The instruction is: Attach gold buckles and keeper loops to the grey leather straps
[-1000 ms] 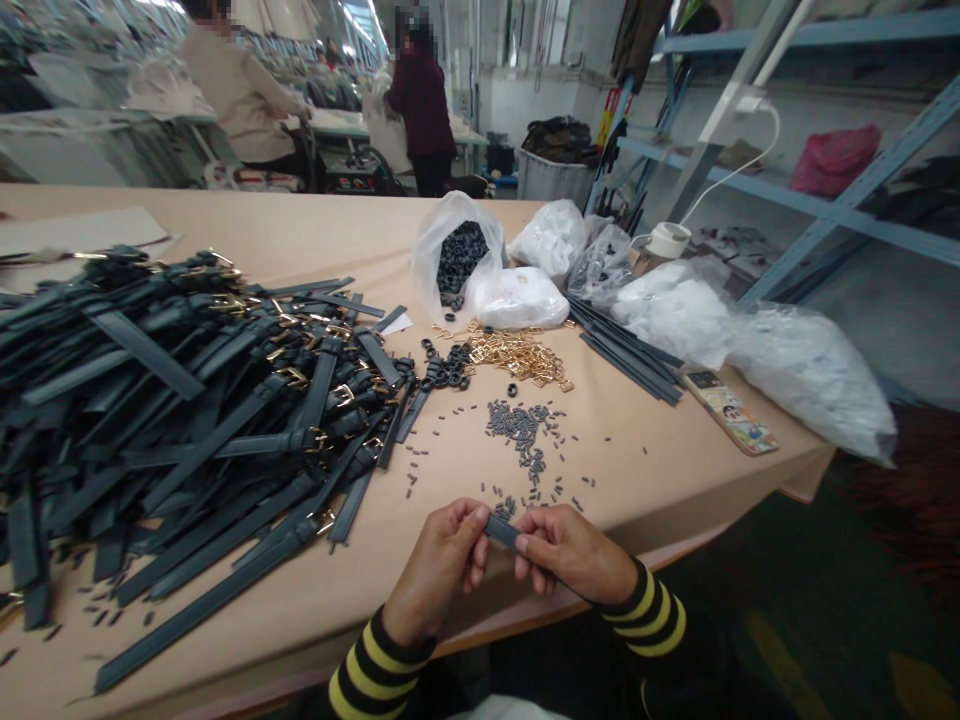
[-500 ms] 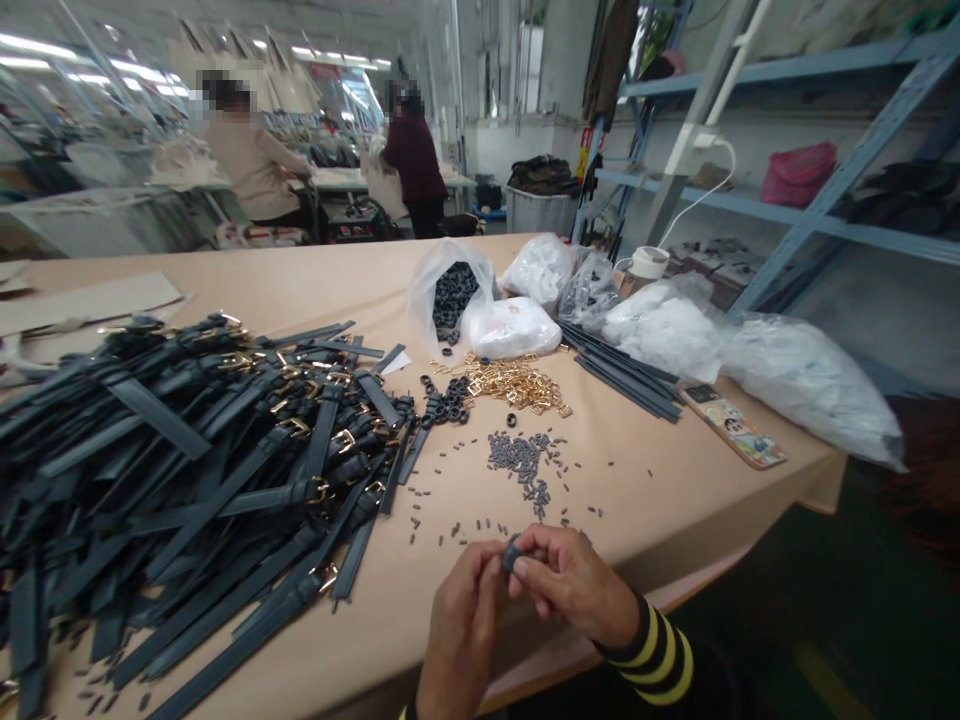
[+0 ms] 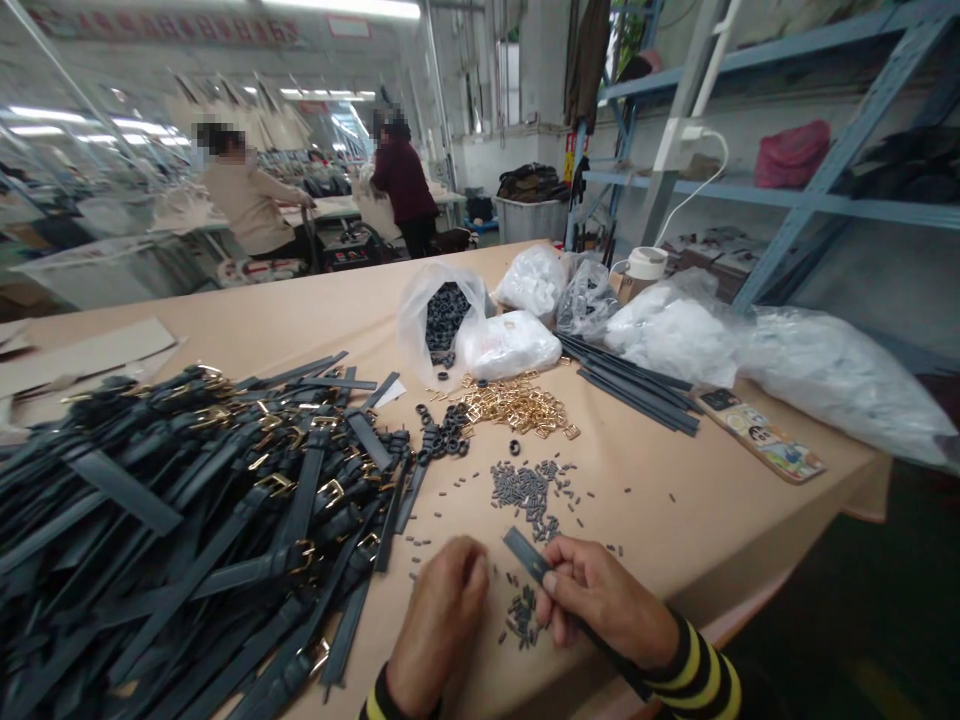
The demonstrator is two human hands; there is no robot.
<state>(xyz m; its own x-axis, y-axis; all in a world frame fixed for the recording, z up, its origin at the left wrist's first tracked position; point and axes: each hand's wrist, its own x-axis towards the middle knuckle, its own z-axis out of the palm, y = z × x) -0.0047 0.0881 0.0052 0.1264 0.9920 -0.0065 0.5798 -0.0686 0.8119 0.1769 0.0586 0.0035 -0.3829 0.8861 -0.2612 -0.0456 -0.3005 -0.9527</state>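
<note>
My right hand (image 3: 604, 600) grips a slim dark grey strap (image 3: 529, 556), which runs diagonally across the palm, its end pointing up and left. My left hand (image 3: 439, 625) rests curled on the beige table (image 3: 675, 490), a little apart from the strap, its fingers hidden. Just below the strap lies a small cluster of grey tube pieces (image 3: 521, 617). A larger scatter of them (image 3: 525, 490) sits beyond my hands. To the left spreads a big heap of dark straps with gold buckles (image 3: 187, 510). Gold buckle parts (image 3: 517, 405) and black rings (image 3: 450, 432) lie farther ahead.
A plastic bag of black rings (image 3: 442, 325), white plastic bags (image 3: 675, 335), a strap bundle (image 3: 637, 385) and a patterned phone (image 3: 761, 450) occupy the far table. Two co-workers (image 3: 251, 205) stand or sit behind it, near blue metal shelving (image 3: 825, 195).
My hands have moved apart from the small dark piece they held together. My right hand now holds a strap slanting across it. The view has tilted and shifted slightly.
</note>
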